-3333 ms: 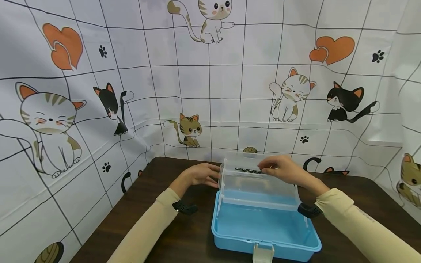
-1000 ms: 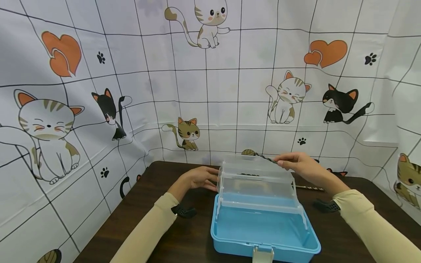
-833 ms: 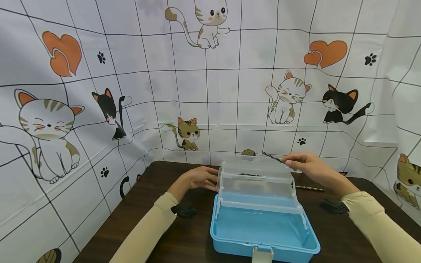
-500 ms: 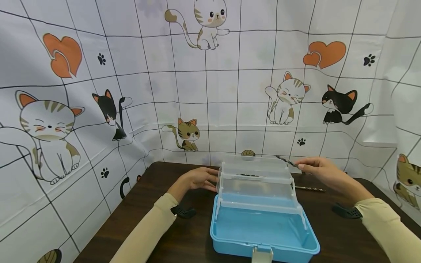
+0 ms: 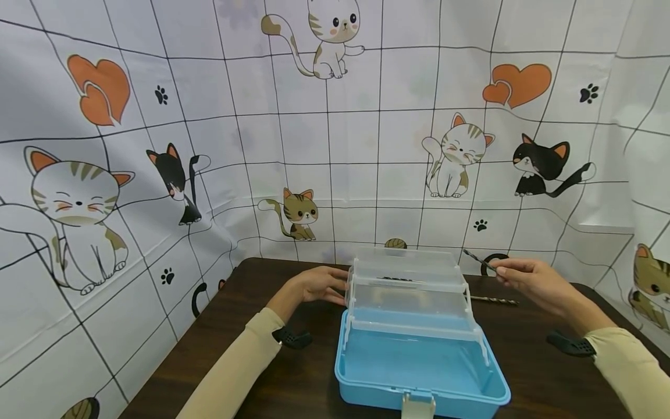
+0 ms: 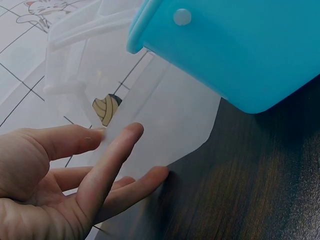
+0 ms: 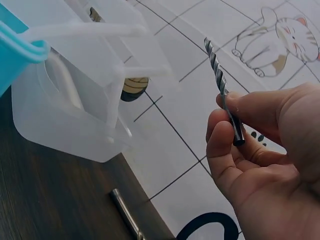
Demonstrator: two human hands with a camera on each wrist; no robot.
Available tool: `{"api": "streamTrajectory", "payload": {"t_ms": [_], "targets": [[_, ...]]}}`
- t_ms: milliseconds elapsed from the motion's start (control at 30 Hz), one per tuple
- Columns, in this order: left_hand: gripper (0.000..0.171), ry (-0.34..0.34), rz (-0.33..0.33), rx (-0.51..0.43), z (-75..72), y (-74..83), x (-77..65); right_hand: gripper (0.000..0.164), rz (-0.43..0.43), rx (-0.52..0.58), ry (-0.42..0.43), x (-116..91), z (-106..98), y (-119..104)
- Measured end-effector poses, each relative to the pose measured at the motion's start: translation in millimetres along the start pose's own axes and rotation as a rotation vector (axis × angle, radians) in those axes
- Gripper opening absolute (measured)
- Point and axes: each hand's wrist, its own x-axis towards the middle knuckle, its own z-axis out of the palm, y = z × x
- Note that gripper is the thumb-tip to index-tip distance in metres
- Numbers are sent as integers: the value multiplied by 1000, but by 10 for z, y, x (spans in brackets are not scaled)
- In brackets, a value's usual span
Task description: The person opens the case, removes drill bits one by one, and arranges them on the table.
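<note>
My right hand (image 5: 539,285) pinches a drill bit (image 7: 217,70) near its smooth shank between thumb and fingertips, spiral end pointing up and away. It is raised to the right of an opened blue toolbox (image 5: 419,390). My left hand (image 5: 319,284) stays at the left edge of the box's tilted-back translucent lid and tray section (image 5: 408,297). Its fingers (image 6: 112,165) are loosely extended along the clear plastic. A dark drill bit (image 5: 398,279) shows in the translucent section. Another drill bit (image 5: 492,300) lies on the table, right of the lid.
The dark wood table (image 5: 251,361) holds the box, whose blue base shows nothing inside. A white latch (image 5: 417,407) hangs at its front. Cat-printed white sheeting (image 5: 356,163) stands behind the table and along its sides.
My right hand has lifted a drill bit out of the translucent section and carried it rightward past the lid. The bit on the table has come into view. My left hand stays beside the lid.
</note>
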Motion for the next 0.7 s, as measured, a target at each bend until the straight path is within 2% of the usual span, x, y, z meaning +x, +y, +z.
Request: {"api": "streamTrajectory", "payload": {"t_ms": [100,267,500,567,700], "targets": [[57,-3,-5,-3,-1,-7,8,45,4,48,-4,-9,-40,69],[55,-1,3,1,-10,2,16,49,37,41,7,-6,-102,172],[55,0,-3,0,-9,0,14,45,82,-189,-9,-57,-177,344],[55,3,-4,0,-8,-5,14,45,98,-203,-26,-70,-180,396],[55,4,-1,1,-8,-9,8,44,128,-163,-50,-78,-180,499]]}}
